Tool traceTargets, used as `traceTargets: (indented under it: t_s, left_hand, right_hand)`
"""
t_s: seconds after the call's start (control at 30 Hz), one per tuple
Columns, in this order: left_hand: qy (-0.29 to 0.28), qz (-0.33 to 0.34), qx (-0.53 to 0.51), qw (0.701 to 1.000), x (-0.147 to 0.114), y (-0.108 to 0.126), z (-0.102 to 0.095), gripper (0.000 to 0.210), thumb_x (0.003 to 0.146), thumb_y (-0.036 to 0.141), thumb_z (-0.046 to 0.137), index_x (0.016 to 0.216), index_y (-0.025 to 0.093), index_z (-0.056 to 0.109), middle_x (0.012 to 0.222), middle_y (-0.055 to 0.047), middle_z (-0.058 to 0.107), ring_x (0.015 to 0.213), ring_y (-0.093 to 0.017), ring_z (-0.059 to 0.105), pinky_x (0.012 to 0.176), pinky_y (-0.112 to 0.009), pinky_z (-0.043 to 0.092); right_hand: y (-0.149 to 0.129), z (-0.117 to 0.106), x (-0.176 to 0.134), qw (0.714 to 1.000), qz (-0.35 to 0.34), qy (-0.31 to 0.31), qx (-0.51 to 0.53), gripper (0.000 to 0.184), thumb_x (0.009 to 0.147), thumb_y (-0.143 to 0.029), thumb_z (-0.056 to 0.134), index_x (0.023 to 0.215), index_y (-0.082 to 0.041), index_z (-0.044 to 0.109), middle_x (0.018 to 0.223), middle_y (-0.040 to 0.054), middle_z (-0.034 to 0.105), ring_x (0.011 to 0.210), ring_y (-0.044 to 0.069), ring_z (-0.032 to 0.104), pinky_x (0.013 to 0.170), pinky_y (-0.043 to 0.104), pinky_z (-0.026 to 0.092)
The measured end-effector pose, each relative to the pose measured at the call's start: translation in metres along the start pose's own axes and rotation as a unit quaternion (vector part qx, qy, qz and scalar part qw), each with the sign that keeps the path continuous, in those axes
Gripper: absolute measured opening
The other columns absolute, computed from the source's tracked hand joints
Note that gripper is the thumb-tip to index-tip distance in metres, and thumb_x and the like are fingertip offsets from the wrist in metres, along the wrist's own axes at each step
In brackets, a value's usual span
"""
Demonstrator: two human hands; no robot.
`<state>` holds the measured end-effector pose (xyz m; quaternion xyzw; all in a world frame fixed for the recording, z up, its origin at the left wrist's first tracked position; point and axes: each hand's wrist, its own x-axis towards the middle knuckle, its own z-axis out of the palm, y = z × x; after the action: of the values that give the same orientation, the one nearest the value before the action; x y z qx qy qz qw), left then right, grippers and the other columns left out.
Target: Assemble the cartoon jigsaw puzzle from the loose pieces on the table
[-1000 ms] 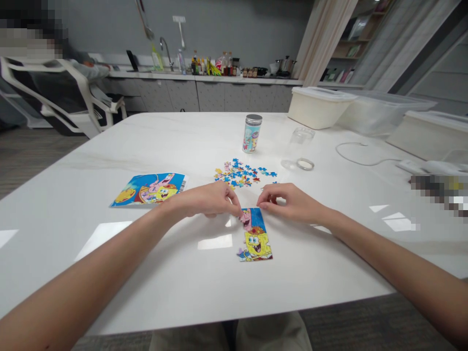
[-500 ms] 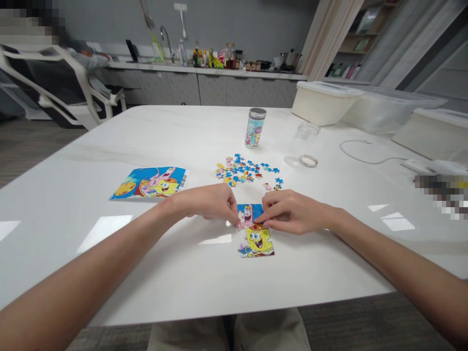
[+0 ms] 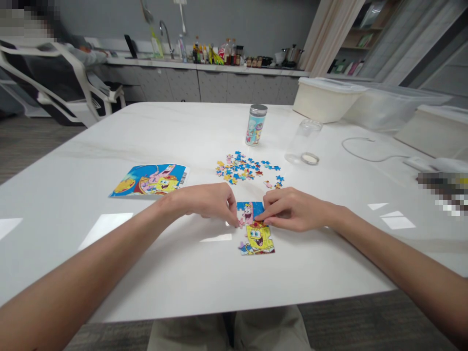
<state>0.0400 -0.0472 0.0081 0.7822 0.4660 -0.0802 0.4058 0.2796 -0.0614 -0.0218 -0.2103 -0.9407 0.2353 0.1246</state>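
Note:
A partly joined jigsaw puzzle (image 3: 258, 236) lies near the table's front edge, showing a yellow cartoon sponge below a pink starfish on blue. My left hand (image 3: 215, 204) is closed in a pinch at the puzzle's left side, on a small pink puzzle piece (image 3: 241, 223) largely hidden by the fingertips. From the right, my right hand (image 3: 288, 209) rests its index fingertip on the puzzle, with the thumb by its right edge and the other fingers curled. Loose puzzle pieces (image 3: 239, 168) lie scattered beyond both hands. A printed picture sheet (image 3: 149, 180) shows the same characters at the left.
Behind the loose pieces stands a cartoon-printed tin (image 3: 256, 126) with a silver lid. To its right are a clear jar (image 3: 305, 139) and a ring-shaped lid (image 3: 310, 159). Storage boxes (image 3: 325, 100) and a cable (image 3: 360, 156) occupy the right side. A person sits in a chair (image 3: 54, 83) at far left.
The view has shifted slightly. Both hands keep nearly the same place at the puzzle, the left still pinching at its left side and the right still touching its upper right.

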Motion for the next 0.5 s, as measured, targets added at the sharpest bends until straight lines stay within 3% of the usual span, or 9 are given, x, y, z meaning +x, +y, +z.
traceTargets:
  t_s: [0.3,0.5]
  left_hand:
    - [-0.004,-0.021,-0.001,1.0,0.0002,0.0035,0.0012,0.023,0.061,0.041,0.07,0.071,0.021,0.069,0.059,0.003,0.052,0.048,-0.009,0.037,0.045,-0.024,0.026]
    - [-0.003,-0.017,0.024,1.0,-0.0004,0.0054,-0.0016,0.032,0.059,0.045,0.071,0.082,0.023,0.071,0.07,0.001,0.059,0.057,-0.012,0.046,0.052,-0.024,0.033]
  right_hand:
    - [0.0001,0.0,0.0007,1.0,-0.006,0.0,0.004,0.024,0.093,-0.029,0.053,0.099,-0.02,0.074,0.07,0.0012,0.055,0.061,0.01,0.049,0.058,0.023,0.035]
    - [0.0009,0.0,0.0007,1.0,-0.009,-0.001,0.008,0.024,0.093,-0.028,0.053,0.099,-0.017,0.074,0.07,0.0017,0.055,0.06,0.01,0.049,0.058,0.023,0.036]
